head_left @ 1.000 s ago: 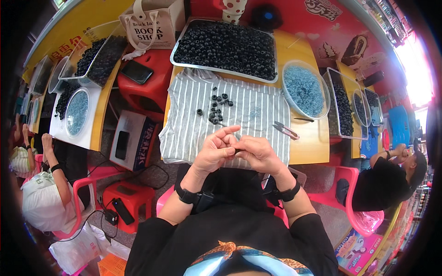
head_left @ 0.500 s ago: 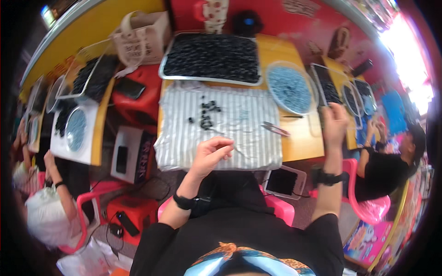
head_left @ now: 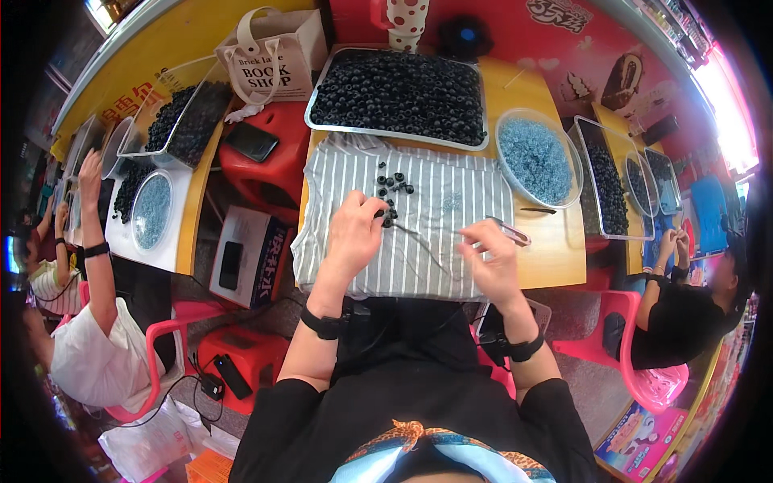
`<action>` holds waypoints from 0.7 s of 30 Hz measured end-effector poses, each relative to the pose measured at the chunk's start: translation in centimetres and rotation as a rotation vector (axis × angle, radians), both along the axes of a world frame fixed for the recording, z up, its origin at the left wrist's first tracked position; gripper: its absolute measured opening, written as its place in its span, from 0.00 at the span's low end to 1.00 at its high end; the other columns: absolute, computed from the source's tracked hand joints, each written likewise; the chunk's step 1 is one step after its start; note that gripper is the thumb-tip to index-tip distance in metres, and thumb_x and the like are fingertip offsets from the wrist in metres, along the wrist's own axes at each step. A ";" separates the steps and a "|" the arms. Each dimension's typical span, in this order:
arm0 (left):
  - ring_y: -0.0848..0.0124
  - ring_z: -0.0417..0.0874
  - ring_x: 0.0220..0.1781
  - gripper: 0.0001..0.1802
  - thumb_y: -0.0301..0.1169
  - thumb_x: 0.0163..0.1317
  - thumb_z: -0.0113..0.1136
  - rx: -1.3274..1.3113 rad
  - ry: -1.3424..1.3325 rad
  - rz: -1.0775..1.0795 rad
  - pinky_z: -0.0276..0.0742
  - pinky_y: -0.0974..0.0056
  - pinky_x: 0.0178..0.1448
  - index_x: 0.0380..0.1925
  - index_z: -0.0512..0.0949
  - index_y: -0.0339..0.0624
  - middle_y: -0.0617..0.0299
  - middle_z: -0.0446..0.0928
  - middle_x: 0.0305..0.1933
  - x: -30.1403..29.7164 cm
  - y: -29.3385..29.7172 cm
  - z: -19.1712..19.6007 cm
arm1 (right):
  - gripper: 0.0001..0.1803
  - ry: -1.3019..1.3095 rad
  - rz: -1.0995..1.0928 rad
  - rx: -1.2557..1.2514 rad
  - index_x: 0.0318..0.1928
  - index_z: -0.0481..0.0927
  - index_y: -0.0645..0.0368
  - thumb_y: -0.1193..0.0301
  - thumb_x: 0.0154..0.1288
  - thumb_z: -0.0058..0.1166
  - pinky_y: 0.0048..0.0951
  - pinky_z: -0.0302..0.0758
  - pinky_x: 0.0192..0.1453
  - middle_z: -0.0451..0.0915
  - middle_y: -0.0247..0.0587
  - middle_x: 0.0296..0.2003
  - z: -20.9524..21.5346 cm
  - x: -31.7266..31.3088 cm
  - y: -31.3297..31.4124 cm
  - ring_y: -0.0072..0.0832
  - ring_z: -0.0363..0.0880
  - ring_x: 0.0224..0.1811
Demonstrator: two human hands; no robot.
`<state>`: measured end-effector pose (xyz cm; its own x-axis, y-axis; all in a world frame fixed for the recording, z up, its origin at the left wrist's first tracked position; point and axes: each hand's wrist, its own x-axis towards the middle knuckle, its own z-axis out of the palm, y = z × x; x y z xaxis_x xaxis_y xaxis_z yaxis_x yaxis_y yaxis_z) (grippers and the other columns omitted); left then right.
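I see both forearms coming up from the lower edge onto the striped cloth (head_left: 435, 233) spread over the yellow surface (head_left: 555, 258). My left hand (head_left: 354, 233) lies palm down, its grip pinched together at the small cluster of dark beads (head_left: 392, 193); which bead it has, I cannot tell. My right hand (head_left: 491, 262) sits lower right on the cloth, fingers curled in, its grip closed on something too fine to make out. A thin thread (head_left: 423, 241) seems to run between the hands, barely visible. The scissors (head_left: 509, 232) lie just beside the right hand.
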<state>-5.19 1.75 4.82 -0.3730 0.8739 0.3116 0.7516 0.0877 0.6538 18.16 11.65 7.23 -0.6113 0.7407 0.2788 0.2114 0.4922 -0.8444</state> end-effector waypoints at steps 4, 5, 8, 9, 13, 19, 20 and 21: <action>0.51 0.78 0.38 0.10 0.19 0.52 0.60 0.009 -0.122 -0.001 0.73 0.53 0.42 0.35 0.78 0.38 0.51 0.73 0.36 -0.1 0.3 -0.5 | 0.10 -0.049 0.084 0.102 0.38 0.80 0.63 0.81 0.53 0.61 0.34 0.76 0.37 0.76 0.45 0.31 -0.3 -3.4 -1.0 0.41 0.78 0.34; 0.51 0.78 0.38 0.10 0.19 0.52 0.60 0.011 -0.123 0.000 0.73 0.53 0.42 0.35 0.78 0.38 0.51 0.73 0.36 -0.1 0.3 -0.7 | 0.08 -0.092 0.095 0.120 0.37 0.80 0.62 0.79 0.54 0.61 0.37 0.75 0.38 0.75 0.45 0.31 -0.2 -4.3 -0.8 0.43 0.77 0.35; 0.58 0.79 0.31 0.10 0.16 0.51 0.61 0.126 -0.110 -0.012 0.74 0.60 0.34 0.35 0.79 0.35 0.52 0.74 0.33 -0.3 0.2 -1.1 | 0.06 -0.137 0.115 0.209 0.35 0.79 0.61 0.77 0.54 0.60 0.41 0.73 0.38 0.73 0.45 0.30 -0.7 -7.4 -0.2 0.45 0.76 0.36; 0.60 0.79 0.30 0.10 0.17 0.51 0.62 0.134 -0.152 0.006 0.73 0.61 0.34 0.35 0.78 0.35 0.53 0.74 0.33 -0.2 0.0 -1.2 | 0.05 -0.140 0.123 0.281 0.33 0.78 0.60 0.77 0.55 0.59 0.42 0.73 0.38 0.72 0.45 0.29 -0.8 -8.4 0.0 0.45 0.76 0.36; 0.68 0.80 0.31 0.09 0.17 0.53 0.62 0.129 -0.229 0.085 0.73 0.67 0.33 0.36 0.78 0.33 0.56 0.76 0.34 0.1 -0.9 -0.4 | 0.03 -0.381 0.161 0.352 0.32 0.78 0.59 0.76 0.55 0.55 0.44 0.75 0.39 0.74 0.46 0.30 -1.4 -10.7 0.9 0.46 0.77 0.39; 0.76 0.82 0.38 0.06 0.18 0.62 0.59 0.241 -0.935 0.026 0.75 0.73 0.39 0.39 0.79 0.31 0.62 0.79 0.43 1.3 -2.4 -1.1 | 0.06 -0.452 0.189 0.495 0.32 0.78 0.59 0.76 0.50 0.56 0.42 0.78 0.37 0.75 0.46 0.32 -1.3 -10.5 -0.2 0.44 0.79 0.40; 0.76 0.82 0.38 0.06 0.18 0.62 0.59 0.240 -0.937 0.023 0.75 0.73 0.39 0.39 0.79 0.31 0.62 0.79 0.43 1.8 -2.6 -1.3 | 0.06 -0.455 0.186 0.495 0.32 0.78 0.59 0.76 0.50 0.56 0.42 0.78 0.37 0.75 0.46 0.32 -1.3 -10.6 -0.3 0.44 0.79 0.40; 0.77 0.81 0.38 0.07 0.18 0.63 0.58 0.259 -0.947 -0.017 0.75 0.73 0.39 0.41 0.79 0.31 0.63 0.79 0.41 2.2 -2.7 -1.4 | 0.07 -0.410 0.209 0.534 0.32 0.77 0.59 0.76 0.50 0.56 0.41 0.78 0.37 0.75 0.45 0.32 -1.4 -10.7 -0.4 0.43 0.79 0.40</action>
